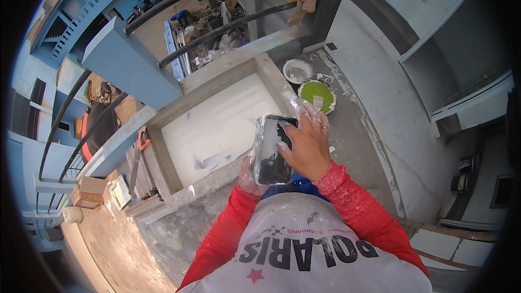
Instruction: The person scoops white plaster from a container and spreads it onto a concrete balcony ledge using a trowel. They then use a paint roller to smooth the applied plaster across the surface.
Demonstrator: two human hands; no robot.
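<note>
My left hand (249, 176) is wrapped round the lower left side of a black, round-cornered rectangular thing (271, 165), like a shallow tray, with a pale rim and grey-white smears. Most of that hand's fingers are hidden beneath it. My right hand (309, 144) lies over its right side, fingers apart, with the thumb and fingertips touching its face. White powder or paste coats both hands. Just beyond sits a rectangular concrete trough (198, 194) containing milky white liquid (217, 125).
Past my right hand stand a white bucket (297, 71) and a tub of green stuff (308, 91) with a brush (318, 103) across it. An orange-handled saw (143, 141) leans at the trough's left, near stacked boards (142, 176) and a cardboard box (89, 192). A dark railing (217, 33) runs behind.
</note>
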